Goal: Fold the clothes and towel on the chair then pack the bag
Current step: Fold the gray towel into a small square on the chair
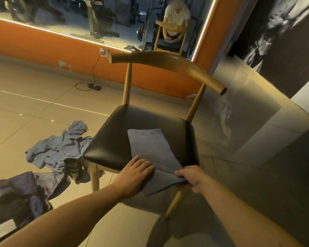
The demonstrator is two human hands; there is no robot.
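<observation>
Looks down on a wooden chair (168, 61) with a black padded seat. On the seat, toward its front right, a blue towel (150, 148) folded into a long strip, with the near end hanging past the seat's front edge. Presses the left hand (137, 170) flat on the towel's near left side, fingers straight and close together. Grips the towel's near right edge with the right hand (189, 179), fingers curled over the cloth. Left of the chair, on the tiled floor (34, 107), a crumpled heap of blue clothes (57, 150) reaching the chair's front left leg. Nearer, at the lower left, a dark bag (16, 198) partly covered by bluish cloth. Behind, an orange wall (43, 50) under a lit mirror (79, 15), and a black cable (94, 72) running down from a socket to the floor.
</observation>
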